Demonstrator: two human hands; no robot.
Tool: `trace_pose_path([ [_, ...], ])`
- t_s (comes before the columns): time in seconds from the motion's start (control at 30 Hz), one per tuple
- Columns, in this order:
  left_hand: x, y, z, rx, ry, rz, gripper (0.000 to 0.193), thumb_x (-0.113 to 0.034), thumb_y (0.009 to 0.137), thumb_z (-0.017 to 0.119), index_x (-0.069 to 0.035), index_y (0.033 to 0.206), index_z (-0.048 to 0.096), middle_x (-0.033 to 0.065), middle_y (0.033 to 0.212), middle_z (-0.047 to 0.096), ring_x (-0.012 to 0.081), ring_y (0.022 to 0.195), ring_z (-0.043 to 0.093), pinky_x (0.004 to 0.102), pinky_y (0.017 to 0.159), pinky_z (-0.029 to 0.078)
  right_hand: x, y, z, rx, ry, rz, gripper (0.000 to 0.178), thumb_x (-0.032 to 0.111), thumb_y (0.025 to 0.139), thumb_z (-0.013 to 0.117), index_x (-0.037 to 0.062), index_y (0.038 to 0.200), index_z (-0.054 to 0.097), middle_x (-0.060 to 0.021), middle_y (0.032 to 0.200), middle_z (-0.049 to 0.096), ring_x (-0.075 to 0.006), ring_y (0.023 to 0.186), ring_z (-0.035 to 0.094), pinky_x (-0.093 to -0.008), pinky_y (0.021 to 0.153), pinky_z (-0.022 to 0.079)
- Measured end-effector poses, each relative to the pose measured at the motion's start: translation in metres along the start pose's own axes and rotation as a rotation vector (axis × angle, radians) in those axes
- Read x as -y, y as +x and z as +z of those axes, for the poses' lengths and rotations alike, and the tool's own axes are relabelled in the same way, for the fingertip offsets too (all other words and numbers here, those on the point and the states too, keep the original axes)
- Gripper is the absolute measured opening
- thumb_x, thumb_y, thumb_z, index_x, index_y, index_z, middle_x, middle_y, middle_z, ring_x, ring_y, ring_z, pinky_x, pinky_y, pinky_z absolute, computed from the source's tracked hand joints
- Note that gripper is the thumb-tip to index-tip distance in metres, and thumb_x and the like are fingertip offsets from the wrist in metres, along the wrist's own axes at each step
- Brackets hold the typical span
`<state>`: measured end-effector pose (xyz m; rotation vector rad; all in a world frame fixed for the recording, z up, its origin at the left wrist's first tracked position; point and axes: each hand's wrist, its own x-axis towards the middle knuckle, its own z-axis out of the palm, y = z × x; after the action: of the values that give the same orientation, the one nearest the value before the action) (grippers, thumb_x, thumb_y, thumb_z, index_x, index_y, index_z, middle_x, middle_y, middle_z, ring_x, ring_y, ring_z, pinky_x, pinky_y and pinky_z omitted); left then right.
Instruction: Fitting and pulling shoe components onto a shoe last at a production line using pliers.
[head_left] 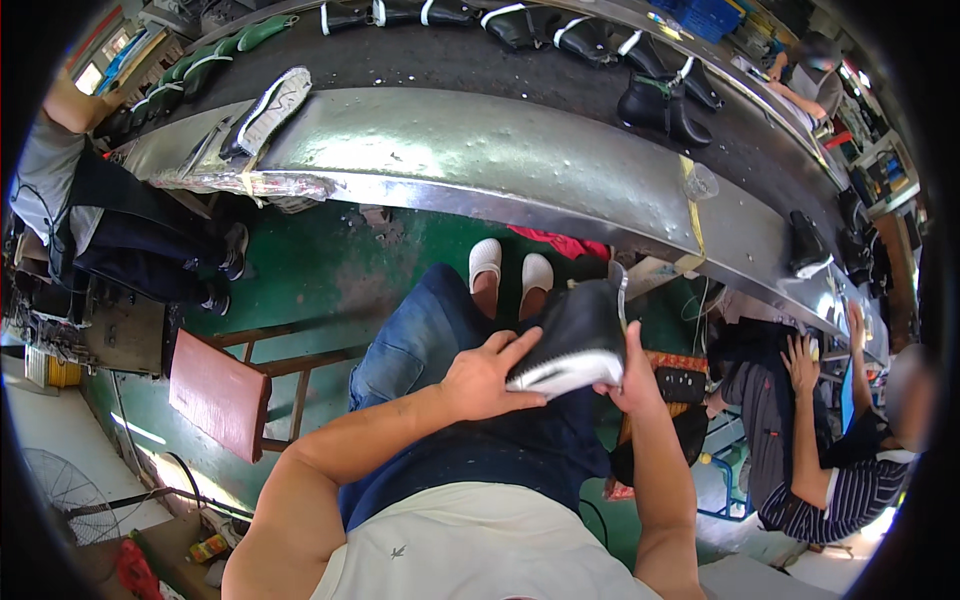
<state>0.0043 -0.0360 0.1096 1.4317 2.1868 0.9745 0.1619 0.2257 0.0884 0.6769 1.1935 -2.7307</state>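
Note:
Above my lap I hold a black boot with a white band along its lower edge. My left hand grips its left end, fingers over the black upper and thumb by the white edge. At the other end, my right hand is closed round the boot, its thumb near the white part. The boot is tilted, and its far side is hidden from me. On the metal ledge ahead to the left rests another shoe with its pale patterned sole showing.
A metal-edged bench crosses ahead, with a dark belt carrying several black boots and green shoe parts. A brown-topped stool stands left. Co-workers are at the left, at the right and at the far right. A fan stands lower left.

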Motion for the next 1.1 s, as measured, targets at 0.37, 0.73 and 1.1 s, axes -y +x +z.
trace_pose_path([
  [0.37,0.055,0.016,0.057,0.196,-0.079,-0.678,0.070,-0.060,0.094,0.053,0.007,0.100,0.074,0.0304,0.097,0.072,0.0464,0.096,0.069,0.0483,0.088,0.054,-0.097,0.030,0.041,-0.500,-1.137,0.029,0.066,0.050,0.082,0.077,-0.0053,0.113,0.061,-0.0260,0.107,0.071,-0.0386,0.103,0.070,-0.0424,0.088,0.053],
  [0.73,0.071,-0.002,0.034,0.393,-0.569,-0.550,0.034,-0.010,0.086,0.059,0.005,0.115,0.070,0.0118,0.103,0.074,0.0198,0.095,0.068,0.0335,0.087,0.052,-0.070,-0.048,0.035,-0.260,-1.033,0.014,0.033,0.030,0.095,0.067,0.0036,0.115,0.064,-0.0166,0.097,0.070,-0.0328,0.092,0.069,-0.0425,0.083,0.052],
  [1.1,0.023,-0.029,0.050,0.363,-0.571,-0.644,0.124,-0.034,0.081,0.083,-0.002,0.163,-0.005,0.0287,0.155,0.041,0.0351,0.143,0.044,0.0332,0.119,0.032,-0.017,-0.054,0.050,0.132,-1.721,-0.109,0.054,0.012,0.092,0.064,-0.0139,0.137,0.048,-0.0322,0.134,0.055,-0.0431,0.122,0.057,-0.0481,0.102,0.048],
])
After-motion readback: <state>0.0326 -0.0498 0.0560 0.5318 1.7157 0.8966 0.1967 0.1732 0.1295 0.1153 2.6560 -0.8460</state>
